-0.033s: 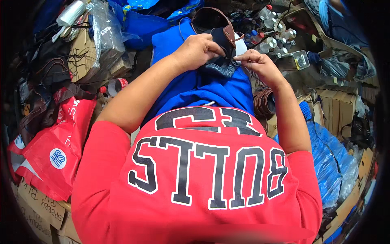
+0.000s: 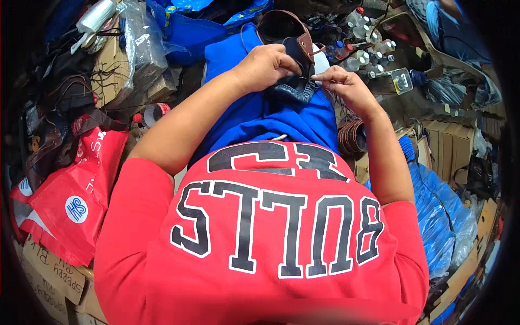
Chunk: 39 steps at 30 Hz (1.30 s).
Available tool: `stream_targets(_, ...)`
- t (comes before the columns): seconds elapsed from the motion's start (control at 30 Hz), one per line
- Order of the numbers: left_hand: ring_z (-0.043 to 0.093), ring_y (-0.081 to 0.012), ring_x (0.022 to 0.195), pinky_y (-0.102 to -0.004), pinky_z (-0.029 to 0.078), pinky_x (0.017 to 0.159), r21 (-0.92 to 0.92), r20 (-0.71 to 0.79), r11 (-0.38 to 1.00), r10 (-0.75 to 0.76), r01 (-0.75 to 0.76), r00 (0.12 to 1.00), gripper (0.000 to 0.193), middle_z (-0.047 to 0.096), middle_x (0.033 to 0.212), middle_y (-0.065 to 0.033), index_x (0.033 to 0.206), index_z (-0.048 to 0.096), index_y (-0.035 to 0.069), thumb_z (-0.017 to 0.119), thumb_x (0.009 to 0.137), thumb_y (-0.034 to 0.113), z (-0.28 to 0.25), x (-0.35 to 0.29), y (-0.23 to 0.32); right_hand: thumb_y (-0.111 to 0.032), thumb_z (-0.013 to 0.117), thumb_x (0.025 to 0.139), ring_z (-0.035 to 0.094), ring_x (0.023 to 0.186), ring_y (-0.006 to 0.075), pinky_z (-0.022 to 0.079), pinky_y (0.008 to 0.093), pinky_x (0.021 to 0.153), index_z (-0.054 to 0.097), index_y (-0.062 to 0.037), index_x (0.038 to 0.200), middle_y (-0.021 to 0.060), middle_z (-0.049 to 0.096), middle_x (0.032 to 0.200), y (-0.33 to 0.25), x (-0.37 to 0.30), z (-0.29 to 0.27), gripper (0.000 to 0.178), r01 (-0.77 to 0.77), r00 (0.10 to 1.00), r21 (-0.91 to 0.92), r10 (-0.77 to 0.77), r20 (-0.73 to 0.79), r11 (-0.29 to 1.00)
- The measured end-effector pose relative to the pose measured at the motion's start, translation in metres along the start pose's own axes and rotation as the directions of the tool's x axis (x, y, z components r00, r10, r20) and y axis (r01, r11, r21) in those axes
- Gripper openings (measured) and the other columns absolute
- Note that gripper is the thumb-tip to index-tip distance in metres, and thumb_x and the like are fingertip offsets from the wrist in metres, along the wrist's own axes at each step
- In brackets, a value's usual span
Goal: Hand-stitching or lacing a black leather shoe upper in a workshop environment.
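A dark blue shoe upper (image 2: 292, 93) with brown leather trim (image 2: 305, 47) lies over my blue-clothed lap (image 2: 238, 116). Eyelets show in the trim, and a pale patch (image 2: 320, 62) shows at its right side. My left hand (image 2: 268, 67) is closed, thumb and fingers pinching the dark material on the near side of the trim. Just right of it, my right hand (image 2: 341, 84) makes a pinch at the upper's edge. Something thin and dark runs between the two sets of fingertips, too small to name. What my right fingers hold cannot be made out.
Several plastic bottles (image 2: 368, 57) stand at the far right, and a blue bag (image 2: 197, 35) at the back. A red bag (image 2: 70, 200) lies left, by marked cardboard (image 2: 54, 271). To the right are a brown coil (image 2: 352, 138), cardboard boxes (image 2: 447, 146) and a blue plastic-wrapped bundle (image 2: 433, 206).
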<state>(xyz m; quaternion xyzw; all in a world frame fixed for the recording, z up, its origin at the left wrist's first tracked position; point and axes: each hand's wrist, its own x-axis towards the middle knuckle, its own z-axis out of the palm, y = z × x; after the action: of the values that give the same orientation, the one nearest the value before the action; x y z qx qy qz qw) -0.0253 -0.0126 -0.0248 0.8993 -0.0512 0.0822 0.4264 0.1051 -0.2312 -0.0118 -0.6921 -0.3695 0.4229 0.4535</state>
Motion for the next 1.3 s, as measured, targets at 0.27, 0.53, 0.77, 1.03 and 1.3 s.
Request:
stream_targets(0.27, 0.058, -0.0178, 0.071, -0.0302, 0.047, 0.065, 0.314, 0.000, 0.935, 0.171, -0.163, 0.985, 0.018, 0.058, 0.074, -0.0048, 0.091, 0.071, 0.010, 0.070, 0.074, 0.006, -0.012, -0.002, 0.024, -0.004, 0.064, 0.083, 0.054, 0.083, 0.0078, 0.044, 0.0212, 0.078, 0.067, -0.0090, 0.111, -0.0014, 0.059, 0.089, -0.016, -0.011, 0.014, 0.029, -0.068, 0.994, -0.020, 0.066, -0.085, 0.998)
stream_targets(0.53, 0.055, -0.0079, 0.065, -0.0238, 0.046, 0.061, -0.161, 0.148, 0.891, -0.404, 0.425, 0.902, 0.019, 0.063, 0.073, -0.0027, 0.093, 0.068, 0.003, 0.071, 0.074, 0.004, 0.004, 0.004, 0.019, -0.008, 0.067, 0.083, 0.053, 0.079, 0.0063, 0.044, 0.0211, 0.074, 0.062, -0.0033, 0.114, -0.0004, 0.062, 0.089, -0.007, -0.007, 0.021, 0.032, -0.117, 0.978, 0.306, 0.163, -0.127, 0.945)
stream_targets(0.77, 0.059, -0.0109, 0.069, -0.0266, 0.048, 0.063, -0.264, 0.192, 0.872, -0.372, 0.412, 0.908, 0.019, 0.064, 0.075, -0.0043, 0.090, 0.065, 0.000, 0.072, 0.073, 0.005, 0.016, 0.014, 0.013, -0.011, 0.069, 0.082, 0.053, 0.072, 0.0062, 0.043, 0.0214, 0.066, 0.064, -0.0028, 0.099, -0.0015, 0.061, 0.082, -0.012, 0.009, 0.017, 0.020, -0.149, 0.977, 0.131, 0.166, -0.136, 0.980)
stream_targets(1.03, 0.062, -0.0248, 0.073, -0.0337, 0.048, 0.065, 0.143, 0.133, 0.982, -0.143, 0.124, 0.981, 0.014, 0.063, 0.078, -0.0108, 0.081, 0.064, 0.003, 0.072, 0.073, 0.013, -0.008, 0.010, 0.018, -0.013, 0.072, 0.078, 0.051, 0.071, 0.0071, 0.042, 0.0226, 0.066, 0.066, -0.0050, 0.077, -0.0018, 0.058, 0.074, -0.018, 0.015, 0.013, 0.010, 0.057, 0.986, -0.215, -0.089, -0.143, 0.975)
stream_targets(1.3, 0.061, -0.0294, 0.076, -0.0381, 0.048, 0.068, 0.107, 0.167, 0.973, -0.219, 0.203, 0.961, 0.009, 0.064, 0.078, -0.0133, 0.084, 0.063, 0.007, 0.062, 0.079, 0.014, -0.012, 0.001, 0.019, -0.019, 0.071, 0.081, 0.051, 0.081, 0.0073, 0.042, 0.0223, 0.076, 0.064, -0.0057, 0.092, -0.0020, 0.059, 0.088, -0.007, -0.003, -0.001, 0.019, -0.101, 0.987, 0.257, 0.129, -0.093, 0.961)
